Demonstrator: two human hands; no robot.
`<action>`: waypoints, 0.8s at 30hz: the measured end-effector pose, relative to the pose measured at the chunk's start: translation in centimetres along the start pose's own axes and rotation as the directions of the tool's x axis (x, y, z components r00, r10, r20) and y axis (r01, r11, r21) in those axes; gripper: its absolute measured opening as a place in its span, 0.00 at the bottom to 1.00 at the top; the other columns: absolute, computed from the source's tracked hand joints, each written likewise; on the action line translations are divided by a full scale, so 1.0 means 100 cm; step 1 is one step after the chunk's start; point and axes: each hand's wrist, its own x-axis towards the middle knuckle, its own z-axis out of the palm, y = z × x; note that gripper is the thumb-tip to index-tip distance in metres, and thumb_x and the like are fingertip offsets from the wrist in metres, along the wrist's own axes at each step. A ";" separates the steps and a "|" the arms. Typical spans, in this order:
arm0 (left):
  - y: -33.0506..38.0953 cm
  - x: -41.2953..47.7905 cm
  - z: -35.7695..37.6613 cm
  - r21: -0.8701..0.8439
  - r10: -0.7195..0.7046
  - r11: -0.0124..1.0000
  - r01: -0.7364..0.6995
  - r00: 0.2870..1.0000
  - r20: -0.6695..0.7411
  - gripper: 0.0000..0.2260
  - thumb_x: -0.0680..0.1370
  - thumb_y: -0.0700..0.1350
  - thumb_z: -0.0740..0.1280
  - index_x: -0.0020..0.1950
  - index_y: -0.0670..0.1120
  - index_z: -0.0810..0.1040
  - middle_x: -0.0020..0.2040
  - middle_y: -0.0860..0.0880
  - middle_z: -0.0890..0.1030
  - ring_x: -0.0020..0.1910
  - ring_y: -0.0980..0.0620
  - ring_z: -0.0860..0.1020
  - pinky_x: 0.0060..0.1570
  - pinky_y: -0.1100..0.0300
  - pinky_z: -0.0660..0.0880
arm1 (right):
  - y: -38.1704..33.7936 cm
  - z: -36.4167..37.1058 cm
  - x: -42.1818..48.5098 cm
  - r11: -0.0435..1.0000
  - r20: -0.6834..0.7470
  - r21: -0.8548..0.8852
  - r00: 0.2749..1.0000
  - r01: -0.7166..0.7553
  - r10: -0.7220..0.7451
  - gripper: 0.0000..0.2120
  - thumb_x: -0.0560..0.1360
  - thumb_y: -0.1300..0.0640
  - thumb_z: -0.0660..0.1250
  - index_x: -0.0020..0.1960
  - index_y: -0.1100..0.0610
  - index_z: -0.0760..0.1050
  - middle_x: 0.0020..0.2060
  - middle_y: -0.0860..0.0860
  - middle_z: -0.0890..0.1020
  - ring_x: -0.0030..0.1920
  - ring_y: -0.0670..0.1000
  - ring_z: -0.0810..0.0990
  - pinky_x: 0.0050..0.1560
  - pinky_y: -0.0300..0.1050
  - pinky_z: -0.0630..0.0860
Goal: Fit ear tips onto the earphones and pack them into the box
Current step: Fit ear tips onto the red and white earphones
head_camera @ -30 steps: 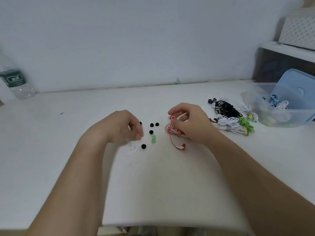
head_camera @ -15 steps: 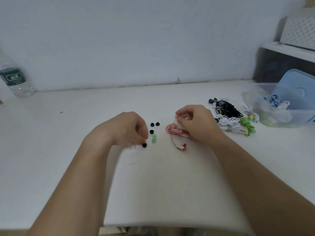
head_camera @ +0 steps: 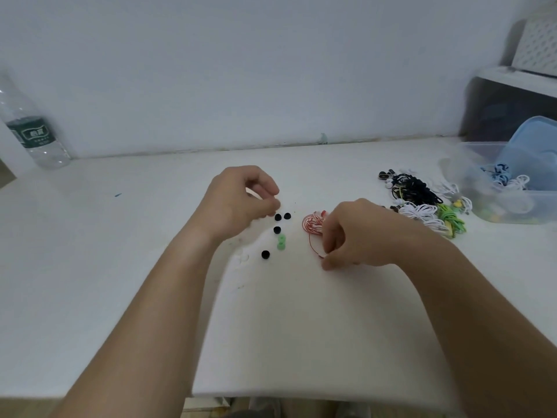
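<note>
Counter (head_camera: 120, 267), white, seen from the head camera. The left hand (head_camera: 238, 200) is at the middle of the counter, fingers curled and thumb meeting forefinger; whether anything lies between them cannot be told. Just beside its fingertips lie four black ear tips (head_camera: 278, 217), with a pair of green ear tips (head_camera: 281, 242) among them. The right hand (head_camera: 358, 233) is curled down on the red earphones (head_camera: 310, 226), whose coiled cord rests on the counter right of the tips, the fingers pinching its loose end. Bundled black earphones (head_camera: 413, 188), white earphones (head_camera: 422, 214) and green earphones (head_camera: 452, 221) lie toward the right edge, near the clear box (head_camera: 512, 212), which has a blue lid (head_camera: 539, 146) propped at its far side. A bottle (head_camera: 33, 137) stands at the far left corner.
</note>
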 end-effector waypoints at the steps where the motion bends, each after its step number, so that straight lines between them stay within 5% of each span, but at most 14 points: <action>1: 0.000 0.001 0.001 -0.033 -0.008 0.999 0.007 1.000 -0.004 0.07 0.72 0.39 0.76 0.45 0.49 0.82 0.42 0.51 0.85 0.38 0.50 0.84 0.40 0.53 0.78 | 0.002 0.000 0.001 1.000 0.007 0.007 1.000 0.009 -0.009 0.09 0.67 0.49 0.79 0.40 0.49 0.81 0.34 0.43 0.82 0.32 0.42 0.81 0.33 0.38 0.75; 6: -0.003 0.002 0.007 -0.230 -0.076 0.970 0.079 0.997 0.024 0.07 0.72 0.38 0.77 0.47 0.45 0.85 0.44 0.47 0.87 0.43 0.51 0.85 0.46 0.57 0.78 | 0.008 -0.001 0.006 0.967 -0.167 0.224 0.983 0.118 -0.081 0.06 0.71 0.57 0.76 0.44 0.48 0.83 0.36 0.42 0.81 0.32 0.38 0.78 0.28 0.31 0.70; 9: -0.004 0.002 0.014 -0.326 -0.119 0.937 0.126 0.992 0.042 0.06 0.72 0.36 0.77 0.47 0.43 0.84 0.42 0.46 0.86 0.37 0.56 0.83 0.37 0.67 0.76 | 0.007 -0.001 0.008 0.904 -0.284 0.379 0.955 0.199 -0.091 0.07 0.71 0.58 0.76 0.43 0.46 0.83 0.40 0.44 0.83 0.38 0.42 0.82 0.31 0.36 0.73; 15: -0.004 0.005 0.023 -0.529 -0.166 0.821 0.212 0.977 0.134 0.05 0.74 0.35 0.75 0.46 0.43 0.82 0.39 0.47 0.84 0.38 0.51 0.84 0.42 0.63 0.80 | 0.013 -0.001 0.009 0.788 -0.259 0.589 0.966 0.180 -0.027 0.06 0.72 0.63 0.76 0.46 0.54 0.83 0.29 0.42 0.82 0.29 0.42 0.79 0.28 0.30 0.68; 17: -0.004 0.005 0.024 -0.599 -0.165 0.768 0.227 0.974 0.156 0.04 0.74 0.34 0.73 0.45 0.42 0.83 0.40 0.45 0.84 0.40 0.51 0.84 0.43 0.64 0.80 | 0.015 -0.001 0.012 0.773 -0.311 0.602 0.950 0.201 -0.005 0.09 0.73 0.63 0.75 0.49 0.52 0.85 0.35 0.49 0.85 0.34 0.44 0.82 0.35 0.30 0.72; 20: -0.004 0.006 0.026 -0.681 -0.145 0.691 0.242 0.970 0.197 0.05 0.76 0.32 0.70 0.47 0.40 0.83 0.42 0.45 0.85 0.44 0.51 0.85 0.46 0.65 0.80 | 0.019 0.002 0.016 0.712 -0.377 0.653 0.926 0.256 0.013 0.13 0.75 0.65 0.72 0.52 0.49 0.85 0.46 0.56 0.85 0.47 0.55 0.84 0.51 0.46 0.78; 24: -0.001 0.006 0.025 -0.777 -0.140 0.559 0.289 0.957 0.255 0.07 0.79 0.31 0.66 0.52 0.37 0.82 0.45 0.43 0.86 0.48 0.49 0.86 0.46 0.66 0.80 | 0.017 0.002 0.016 0.638 -0.397 0.703 0.918 0.314 -0.014 0.16 0.77 0.69 0.67 0.53 0.50 0.85 0.47 0.57 0.83 0.47 0.57 0.83 0.52 0.50 0.79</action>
